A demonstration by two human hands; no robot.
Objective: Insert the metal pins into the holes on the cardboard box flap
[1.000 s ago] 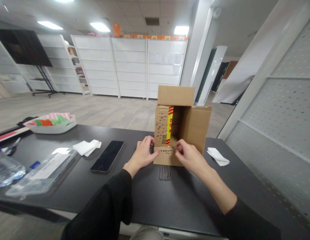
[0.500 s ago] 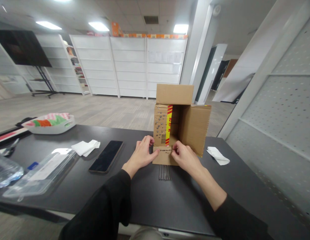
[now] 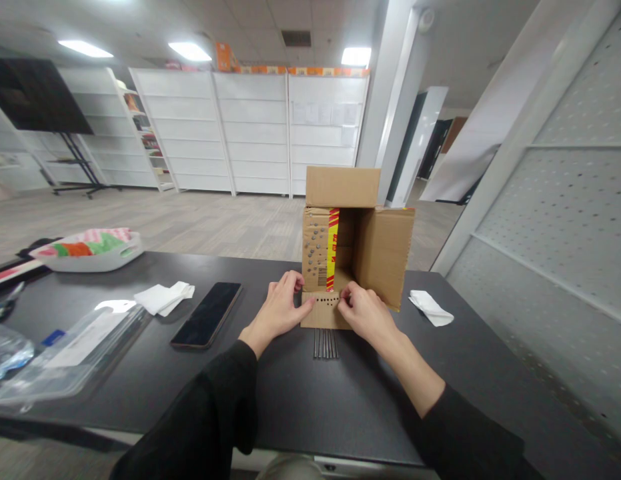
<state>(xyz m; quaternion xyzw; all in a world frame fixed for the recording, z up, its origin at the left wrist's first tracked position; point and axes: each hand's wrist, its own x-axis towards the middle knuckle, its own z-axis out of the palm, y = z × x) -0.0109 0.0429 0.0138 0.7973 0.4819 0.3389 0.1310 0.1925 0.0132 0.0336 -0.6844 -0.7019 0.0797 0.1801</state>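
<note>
A cardboard box (image 3: pixel 347 247) stands on the dark table with its open side toward me. Its lower flap (image 3: pixel 315 319) hangs forward and carries a row of small dark dots, holes or heads, I cannot tell which. My left hand (image 3: pixel 279 310) grips the box's lower left edge, thumb on the flap. My right hand (image 3: pixel 369 313) is closed in a pinch at the flap's right part; whatever lies between its fingertips is hidden. Several thin metal nails (image 3: pixel 325 345) lie side by side just in front of the flap. Grey round spots dot the box's left front panel (image 3: pixel 315 250), beside yellow-red tape.
Left of my hands lie a phone (image 3: pixel 207 315), white tissues (image 3: pixel 164 298) and a clear plastic case (image 3: pixel 73 357). Farther left are a water bottle (image 3: pixel 7 350) and a white basket (image 3: pixel 95 261) with colourful cloth. Another tissue (image 3: pixel 431 308) lies right of the box.
The view has turned slightly to the right, so everything sits a little farther left. Both hands keep nearly the same places on the box.
</note>
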